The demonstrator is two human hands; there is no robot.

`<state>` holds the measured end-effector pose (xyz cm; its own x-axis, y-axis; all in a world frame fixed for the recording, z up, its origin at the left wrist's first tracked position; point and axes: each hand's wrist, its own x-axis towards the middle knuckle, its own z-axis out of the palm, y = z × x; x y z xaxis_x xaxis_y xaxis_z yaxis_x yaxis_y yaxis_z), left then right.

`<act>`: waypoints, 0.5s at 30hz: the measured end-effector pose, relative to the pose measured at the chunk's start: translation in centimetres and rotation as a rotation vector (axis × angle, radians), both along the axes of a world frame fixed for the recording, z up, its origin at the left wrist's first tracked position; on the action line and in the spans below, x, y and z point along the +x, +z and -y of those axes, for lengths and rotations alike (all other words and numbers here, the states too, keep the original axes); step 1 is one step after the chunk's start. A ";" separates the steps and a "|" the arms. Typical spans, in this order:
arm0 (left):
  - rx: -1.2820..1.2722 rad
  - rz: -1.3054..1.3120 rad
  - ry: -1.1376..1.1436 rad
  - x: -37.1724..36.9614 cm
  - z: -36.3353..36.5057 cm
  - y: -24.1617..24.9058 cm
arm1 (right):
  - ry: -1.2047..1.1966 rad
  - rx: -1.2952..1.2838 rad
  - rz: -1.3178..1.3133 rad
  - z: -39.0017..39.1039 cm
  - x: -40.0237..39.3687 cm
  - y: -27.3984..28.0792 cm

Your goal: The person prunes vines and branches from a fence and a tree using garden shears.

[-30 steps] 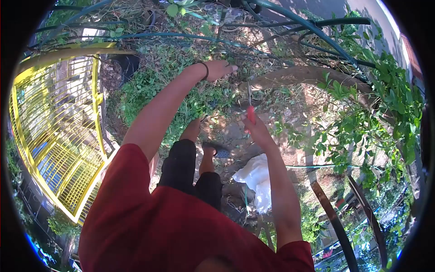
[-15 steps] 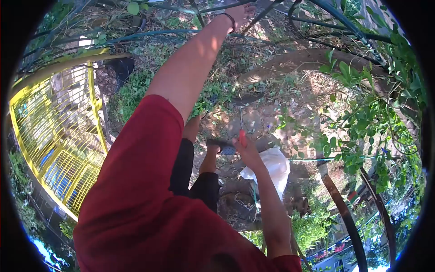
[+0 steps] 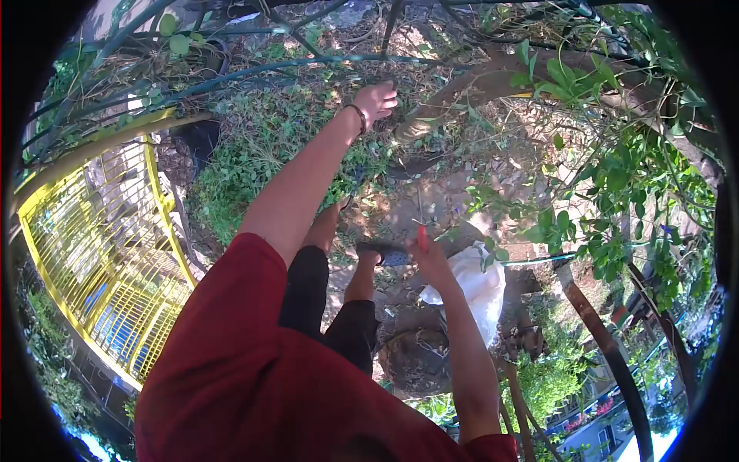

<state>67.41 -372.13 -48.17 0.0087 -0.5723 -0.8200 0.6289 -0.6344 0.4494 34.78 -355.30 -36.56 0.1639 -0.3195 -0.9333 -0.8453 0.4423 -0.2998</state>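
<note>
Right hand [image 3: 433, 262]: a red-handled tool [image 3: 422, 239] was held out in front of the body, over stony ground [image 3: 458, 196]; a white sack [image 3: 479, 289] was seen just beside the forearm. The grip was closed, with the fingers wrapped round the handle. The thin shaft [image 3: 419, 202] was pointed away from the body; its far end was lost against the soil, so its form could not be made out.

Left hand [image 3: 375, 102]: stretched well forward over low green plants [image 3: 269, 146], near the end of a thick branch [image 3: 469, 85]. Its grip was partly curled, not spread; whether anything was pinched in it could not be told. A dark band [image 3: 359, 118] was worn at the wrist.

Handling: the tool was judged light, stiff and not fragile. The handle, apparently smooth plastic, might be made slippery by sweat; a full-fist hold, clear of the shaft, was thought best. The shaft was taken for metal. The plants were judged soft and easily bent.

Materials: the branch was brown, rough and curved. The sack was thin and crumpled, its folds brightly lit. A yellow barred panel [image 3: 165, 202], rigid and closely ribbed, was noted on the left; a teal rail [image 3: 323, 59] was arched across the far side.
</note>
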 end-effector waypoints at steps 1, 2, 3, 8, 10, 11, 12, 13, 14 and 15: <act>-0.010 -0.013 0.026 -1.5 1.9 1.3 | -0.033 -0.085 0.061 -1.0 -0.6 -0.4; -0.092 0.060 0.081 -2.9 3.8 0.5 | -0.066 -0.172 0.124 -1.9 -1.0 -0.6; -0.102 0.060 0.168 -3.8 5.7 0.5 | -0.070 -0.167 0.120 -2.5 -1.3 -0.3; -0.084 0.106 0.144 -4.2 11.4 1.1 | -0.058 -0.056 0.126 -3.9 -2.2 -0.2; -0.191 0.015 0.374 -4.5 11.7 2.1 | -0.162 0.039 0.164 -3.4 -1.4 -0.5; -0.192 0.014 0.364 -4.7 11.7 2.1 | -0.261 0.133 0.200 -2.6 -1.0 -0.8; -0.160 0.068 0.360 -4.7 11.3 2.0 | -0.273 0.137 0.201 -1.9 -0.5 -1.2; -0.129 0.122 0.356 -4.5 11.0 1.6 | -0.255 0.131 0.207 -0.9 0.3 -1.9; -0.236 0.092 0.324 -4.2 10.7 -1.5 | -0.233 0.122 0.213 0.6 1.2 -2.4; -0.233 0.093 0.318 -4.1 9.4 -2.8 | -0.370 0.130 0.325 3.0 2.7 -1.3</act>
<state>63.27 -381.55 -50.93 0.2838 -0.6997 -0.6557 0.7270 -0.2889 0.6229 37.51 -358.32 -37.82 0.3503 -0.2953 -0.8889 -0.4972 0.7456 -0.4436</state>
